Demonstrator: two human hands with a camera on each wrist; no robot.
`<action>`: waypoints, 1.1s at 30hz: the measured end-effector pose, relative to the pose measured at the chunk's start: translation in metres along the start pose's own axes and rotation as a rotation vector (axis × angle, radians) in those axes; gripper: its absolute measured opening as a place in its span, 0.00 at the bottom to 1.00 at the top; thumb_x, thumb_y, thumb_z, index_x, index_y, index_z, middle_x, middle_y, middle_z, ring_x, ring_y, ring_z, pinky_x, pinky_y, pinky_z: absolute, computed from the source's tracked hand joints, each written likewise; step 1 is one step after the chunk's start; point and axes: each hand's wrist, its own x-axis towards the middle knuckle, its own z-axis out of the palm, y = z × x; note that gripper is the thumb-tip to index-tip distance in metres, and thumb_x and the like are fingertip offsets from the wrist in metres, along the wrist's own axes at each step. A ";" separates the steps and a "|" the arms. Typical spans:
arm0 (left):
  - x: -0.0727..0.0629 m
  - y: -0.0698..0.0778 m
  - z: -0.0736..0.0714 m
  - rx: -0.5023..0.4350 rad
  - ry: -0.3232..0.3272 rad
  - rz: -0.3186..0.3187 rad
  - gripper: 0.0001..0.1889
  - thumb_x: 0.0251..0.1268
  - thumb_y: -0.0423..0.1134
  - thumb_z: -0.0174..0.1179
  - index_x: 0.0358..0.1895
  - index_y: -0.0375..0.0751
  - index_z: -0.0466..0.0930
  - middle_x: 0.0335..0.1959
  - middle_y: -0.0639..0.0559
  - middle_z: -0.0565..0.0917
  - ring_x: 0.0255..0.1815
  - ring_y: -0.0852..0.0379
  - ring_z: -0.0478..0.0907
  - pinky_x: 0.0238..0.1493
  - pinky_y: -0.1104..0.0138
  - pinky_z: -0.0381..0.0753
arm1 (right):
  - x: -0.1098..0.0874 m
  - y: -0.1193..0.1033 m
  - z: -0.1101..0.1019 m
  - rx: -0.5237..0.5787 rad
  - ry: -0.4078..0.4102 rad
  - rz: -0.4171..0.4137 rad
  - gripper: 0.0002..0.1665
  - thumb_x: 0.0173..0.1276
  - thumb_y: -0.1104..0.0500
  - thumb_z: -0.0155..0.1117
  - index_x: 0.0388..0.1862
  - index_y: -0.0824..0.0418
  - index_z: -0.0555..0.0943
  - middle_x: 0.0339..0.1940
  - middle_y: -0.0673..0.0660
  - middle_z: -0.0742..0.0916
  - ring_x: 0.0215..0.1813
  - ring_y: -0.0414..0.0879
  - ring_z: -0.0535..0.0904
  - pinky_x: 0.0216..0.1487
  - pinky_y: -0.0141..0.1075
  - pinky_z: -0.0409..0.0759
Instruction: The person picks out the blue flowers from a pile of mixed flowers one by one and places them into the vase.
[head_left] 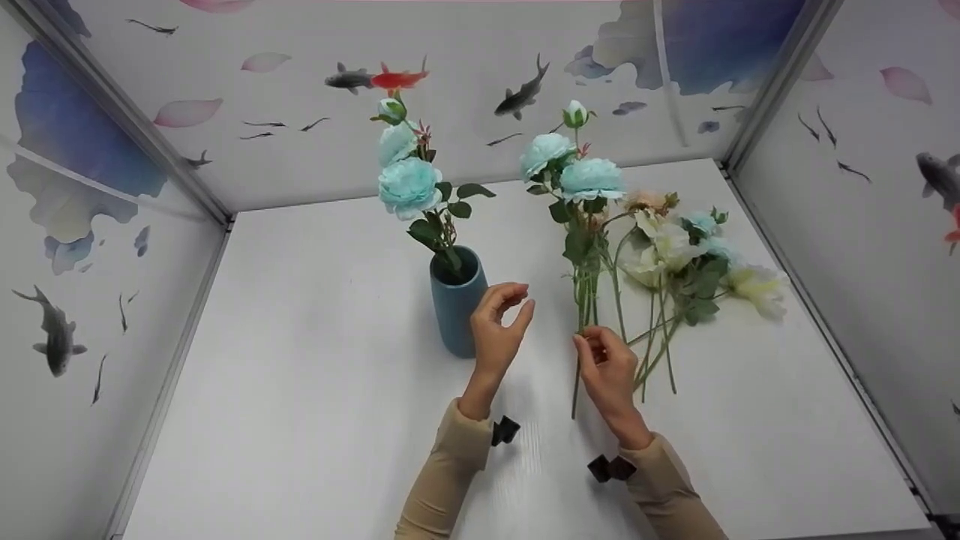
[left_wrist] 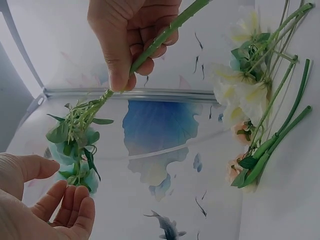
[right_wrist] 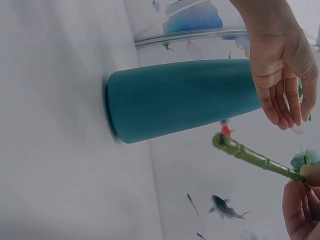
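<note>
My right hand (head_left: 611, 367) pinches the green stem (head_left: 576, 382) of an artificial flower spray with turquoise blooms (head_left: 592, 178) and a small bud on top. In the right wrist view the stem's cut end (right_wrist: 222, 141) points toward the vase. My left hand (head_left: 499, 330) holds nothing; its thumb and fingers are apart, bent loosely beside the vase. The blue vase (head_left: 454, 319) stands upright, with another turquoise flower spray (head_left: 409, 186) in it. In the left wrist view, the left hand (left_wrist: 50, 205) is near the blooms of the held spray, which hangs beyond its fingertips.
Right of the held stem, several loose artificial flowers, white (head_left: 667, 244), peach (head_left: 645, 201) and turquoise (head_left: 705, 221), lie on the white table (head_left: 315, 360). Printed panels with fish and petals wall in the table at the back and sides.
</note>
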 end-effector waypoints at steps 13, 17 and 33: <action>0.001 0.004 0.003 -0.033 -0.039 -0.017 0.10 0.56 0.20 0.59 0.42 0.19 0.76 0.39 0.28 0.78 0.43 0.35 0.77 0.47 0.47 0.76 | 0.009 -0.042 -0.001 0.012 -0.023 -0.033 0.07 0.51 0.80 0.64 0.28 0.74 0.78 0.18 0.61 0.80 0.17 0.47 0.72 0.20 0.26 0.70; 0.001 0.004 0.004 -0.025 -0.044 -0.025 0.10 0.56 0.21 0.59 0.42 0.19 0.76 0.40 0.27 0.78 0.43 0.36 0.77 0.47 0.50 0.77 | 0.008 -0.044 -0.001 0.028 -0.042 -0.037 0.08 0.51 0.81 0.64 0.29 0.74 0.78 0.19 0.62 0.80 0.17 0.48 0.72 0.20 0.26 0.69; 0.002 0.005 0.004 -0.058 -0.094 -0.108 0.12 0.58 0.23 0.59 0.44 0.18 0.76 0.42 0.30 0.79 0.44 0.40 0.78 0.50 0.57 0.78 | -0.002 -0.023 0.011 0.062 -0.055 -0.048 0.09 0.50 0.80 0.66 0.30 0.71 0.79 0.20 0.60 0.80 0.17 0.46 0.71 0.22 0.21 0.67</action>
